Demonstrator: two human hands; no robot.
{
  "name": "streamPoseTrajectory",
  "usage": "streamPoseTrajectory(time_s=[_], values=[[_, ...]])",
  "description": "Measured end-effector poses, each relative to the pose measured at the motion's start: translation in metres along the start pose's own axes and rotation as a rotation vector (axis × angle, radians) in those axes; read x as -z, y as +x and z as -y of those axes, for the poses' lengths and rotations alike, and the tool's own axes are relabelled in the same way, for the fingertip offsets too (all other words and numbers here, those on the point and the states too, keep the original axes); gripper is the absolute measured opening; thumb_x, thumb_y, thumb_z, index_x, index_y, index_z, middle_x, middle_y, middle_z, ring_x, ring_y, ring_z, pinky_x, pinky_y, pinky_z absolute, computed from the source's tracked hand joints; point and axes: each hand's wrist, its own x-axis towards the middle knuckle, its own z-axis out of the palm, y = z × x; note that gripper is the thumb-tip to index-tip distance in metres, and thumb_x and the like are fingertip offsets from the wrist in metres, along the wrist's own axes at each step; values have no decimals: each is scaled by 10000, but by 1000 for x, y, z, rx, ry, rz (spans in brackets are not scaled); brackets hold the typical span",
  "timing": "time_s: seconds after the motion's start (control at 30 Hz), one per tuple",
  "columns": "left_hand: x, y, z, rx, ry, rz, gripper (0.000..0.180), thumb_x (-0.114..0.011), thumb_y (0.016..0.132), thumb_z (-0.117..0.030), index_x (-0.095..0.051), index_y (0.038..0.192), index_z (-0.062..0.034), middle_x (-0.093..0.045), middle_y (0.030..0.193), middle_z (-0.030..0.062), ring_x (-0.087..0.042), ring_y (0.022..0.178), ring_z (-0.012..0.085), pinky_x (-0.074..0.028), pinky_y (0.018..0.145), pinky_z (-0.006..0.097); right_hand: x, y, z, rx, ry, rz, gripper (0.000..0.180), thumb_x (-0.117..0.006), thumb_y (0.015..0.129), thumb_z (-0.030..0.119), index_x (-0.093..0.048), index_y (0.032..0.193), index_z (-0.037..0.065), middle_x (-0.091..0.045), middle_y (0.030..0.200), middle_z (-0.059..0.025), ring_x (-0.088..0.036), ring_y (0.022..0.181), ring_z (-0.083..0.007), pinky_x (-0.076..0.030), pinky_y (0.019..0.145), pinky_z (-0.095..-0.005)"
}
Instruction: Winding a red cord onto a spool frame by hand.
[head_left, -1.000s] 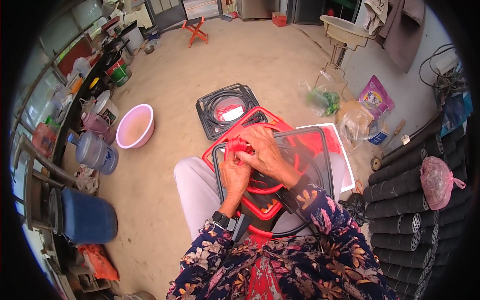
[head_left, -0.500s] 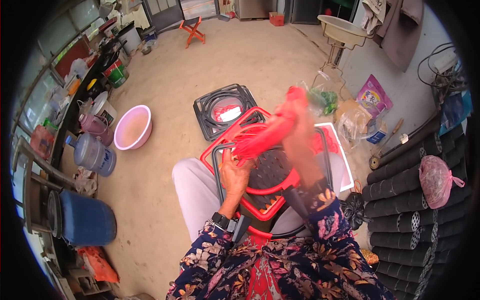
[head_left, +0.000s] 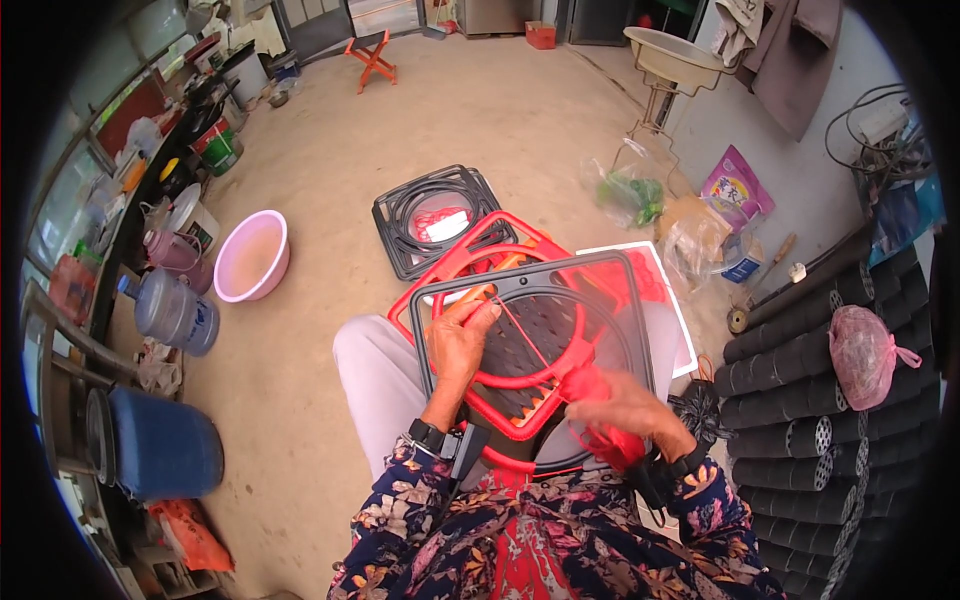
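Across my lap lie a black square frame [head_left: 640, 330] and a red plastic frame [head_left: 513, 227] with a round opening. Inside the opening shows a dark perforated panel [head_left: 535, 335] edged with orange teeth. My left hand [head_left: 460, 340] is closed in a pinch at the upper left of the opening, beside an orange edge. A taut red cord [head_left: 522, 333] runs from its fingertips down to the right. My right hand [head_left: 625, 410], blurred by motion, grips a bundle of red cord or netting [head_left: 590, 390] at the lower right of the frames. Its fingers are partly smeared.
Ahead on the floor lies a stack of black frames [head_left: 392, 215]. A white tray [head_left: 685, 345] with red material sits by my right knee. Leftward stand a pink basin [head_left: 285, 255], a water jug [head_left: 175, 315] and a blue barrel [head_left: 165, 440]. Black perforated cylinders [head_left: 790, 440] are stacked at right.
My right hand has swung down from above the frames to their lower right, carrying the red bundle. The red cord now stretches across the opening. My left hand has shifted slightly up, now pinching.
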Motion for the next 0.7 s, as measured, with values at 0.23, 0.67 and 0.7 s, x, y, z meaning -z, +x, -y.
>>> streamPoseTrajectory(time_s=[0.23,0.67,0.7], values=[[0,14,2,34,66,151,237,-758,832,-197,-745,998,-28,-633,680,-21,-519,584,54,-409,538,229,-19,-24,-15,13,-44,129,266,-738,812,219,-656,984,33,-649,728,8,-588,664,-85,-479,635,-269],[19,15,-40,342,-409,446,278,-684,897,-235,-711,1104,-51,-508,577,-35,-382,425,43,-255,376,215,-40,-29,-23,220,-188,187,272,-707,761,170,-644,973,11,-638,646,-109,-602,545,-144,-476,554,-321],[18,16,-42,315,-395,460,291,-678,905,-261,-711,1102,-50,-493,562,-35,-377,406,50,-247,361,223,-41,-29,-24,224,-205,168,272,-707,761,170,-644,973,11,-638,646,-109,-602,545,-144,-476,554,-321]])
